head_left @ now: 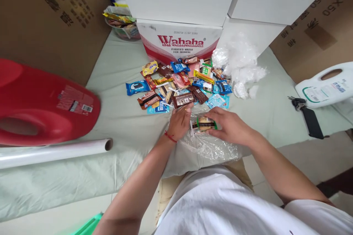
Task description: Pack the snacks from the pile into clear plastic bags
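Note:
A green-edged snack packet [206, 123] lies on a sheet of clear plastic film [212, 147] near the table's front edge. Thumb and fingers of my right hand [230, 126] close around the packet's right end. To its left, my left hand [180, 121], with a red string at the wrist, rests on the film with its fingers stretched out. Just beyond my hands is a pile of wrapped snacks, among them a dark brown packet [184, 100], a blue packet [138, 87] and a yellow packet [149, 68].
Crumpled clear film [244, 66] sits right of the pile, before a Wahaha carton [179, 40]. A red jug [49, 106] and a white film roll [55, 152] lie left. On the right are a white detergent bottle [328, 84] and keys with a black holder [311, 121].

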Available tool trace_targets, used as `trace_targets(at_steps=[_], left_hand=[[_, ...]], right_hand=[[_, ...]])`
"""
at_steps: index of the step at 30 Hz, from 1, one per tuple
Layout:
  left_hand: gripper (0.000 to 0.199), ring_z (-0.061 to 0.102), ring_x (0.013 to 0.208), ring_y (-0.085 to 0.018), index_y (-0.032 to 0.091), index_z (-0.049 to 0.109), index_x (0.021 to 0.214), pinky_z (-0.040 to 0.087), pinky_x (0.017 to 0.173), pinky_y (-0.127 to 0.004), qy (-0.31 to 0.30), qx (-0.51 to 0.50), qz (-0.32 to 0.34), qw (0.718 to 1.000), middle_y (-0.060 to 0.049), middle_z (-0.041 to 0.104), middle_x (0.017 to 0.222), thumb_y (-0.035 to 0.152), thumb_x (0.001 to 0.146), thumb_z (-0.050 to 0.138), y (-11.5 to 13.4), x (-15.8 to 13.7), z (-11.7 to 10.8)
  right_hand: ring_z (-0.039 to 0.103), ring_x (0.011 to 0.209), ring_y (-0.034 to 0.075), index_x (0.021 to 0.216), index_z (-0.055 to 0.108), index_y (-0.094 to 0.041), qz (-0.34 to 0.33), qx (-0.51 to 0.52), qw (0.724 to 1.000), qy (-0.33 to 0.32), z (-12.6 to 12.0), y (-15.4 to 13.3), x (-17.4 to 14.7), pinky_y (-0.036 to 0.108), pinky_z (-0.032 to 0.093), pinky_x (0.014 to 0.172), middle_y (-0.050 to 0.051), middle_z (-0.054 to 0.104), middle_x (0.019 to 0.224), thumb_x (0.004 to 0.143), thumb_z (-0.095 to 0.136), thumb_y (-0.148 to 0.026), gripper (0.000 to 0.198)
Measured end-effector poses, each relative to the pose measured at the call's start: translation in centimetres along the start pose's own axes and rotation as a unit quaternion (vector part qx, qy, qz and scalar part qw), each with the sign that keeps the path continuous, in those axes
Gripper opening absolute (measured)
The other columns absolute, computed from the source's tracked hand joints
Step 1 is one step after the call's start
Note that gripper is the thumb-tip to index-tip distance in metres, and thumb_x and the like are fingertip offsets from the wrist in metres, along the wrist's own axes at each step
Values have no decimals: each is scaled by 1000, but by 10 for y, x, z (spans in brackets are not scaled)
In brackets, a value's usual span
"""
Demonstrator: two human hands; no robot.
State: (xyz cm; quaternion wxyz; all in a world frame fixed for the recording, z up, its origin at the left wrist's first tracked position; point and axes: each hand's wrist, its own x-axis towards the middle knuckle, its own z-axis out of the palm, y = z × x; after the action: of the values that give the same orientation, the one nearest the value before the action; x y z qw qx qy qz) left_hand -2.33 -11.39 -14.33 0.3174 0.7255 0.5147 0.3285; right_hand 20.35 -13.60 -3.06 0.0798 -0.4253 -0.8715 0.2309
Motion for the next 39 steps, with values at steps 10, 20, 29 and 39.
trace_targets(at_steps=[10, 20, 29, 39], left_hand=[[78, 53, 142, -26, 17, 57, 146, 34, 124, -50, 5, -117, -14, 993, -14, 62, 147, 68, 104, 16, -1, 1, -7], [68, 62, 132, -29, 14, 68, 131, 40, 121, -46, 14, -264, -37, 964, -15, 70, 135, 70, 96, 51, 8, 10, -36], [50, 58, 134, -30, 23, 72, 122, 34, 123, -53, 101, -10, 81, 992, -12, 69, 135, 62, 98, 55, 39, -33, -88], [41, 71, 110, -23, 29, 56, 140, 41, 118, -54, 22, 52, 175, 983, -7, 76, 113, 25, 100, 60, 45, -120, -29]], right_hand=[[64, 111, 26, 139, 60, -20, 41, 48, 995, 81, 20, -1, -20, 36, 51, 90, 13, 64, 129, 97, 66, -43, 48], [53, 63, 15, 75, 65, -20, 246, 192, 950, 2, 76, -27, -64, 26, 35, 60, 0, 61, 69, 100, 52, -57, 46], [66, 88, 17, 99, 70, -21, 67, 201, 975, 66, 85, -54, -61, 27, 48, 79, 5, 68, 101, 95, 58, -15, 14], [63, 96, 24, 118, 66, -23, 0, 100, 986, 132, 85, -64, -59, 37, 51, 84, 8, 72, 104, 98, 65, -28, 20]])
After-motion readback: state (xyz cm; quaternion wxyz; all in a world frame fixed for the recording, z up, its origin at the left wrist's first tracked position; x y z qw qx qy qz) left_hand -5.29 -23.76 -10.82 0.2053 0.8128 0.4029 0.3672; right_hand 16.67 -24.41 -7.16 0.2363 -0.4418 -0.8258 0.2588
